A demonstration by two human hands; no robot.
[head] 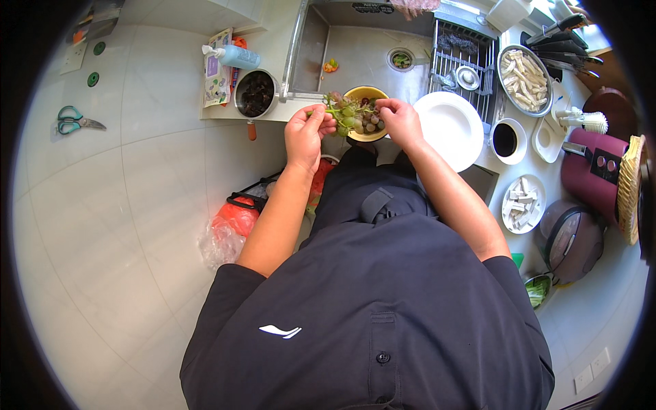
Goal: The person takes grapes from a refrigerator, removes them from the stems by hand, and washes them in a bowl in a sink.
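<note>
A bunch of green and reddish grapes (347, 116) is held over a yellow bowl (366, 93) at the front edge of the sink. My left hand (306, 134) grips the bunch by its green stem. On the bunch's other side, the fingertips of my right hand (401, 122) are pinched together at the grapes; whether a single grape is between them cannot be told. More grapes lie inside the bowl. Close by my right hand and forearm stands a white plate (451, 130) with nothing on it.
The steel sink (353, 46) has a drain (401, 59) with scraps. A pot of dark pieces (256, 94) stands left. At right are a bowl of pale strips (524, 80), a cup of dark liquid (507, 141), a plate of white pieces (523, 204) and knives (558, 43).
</note>
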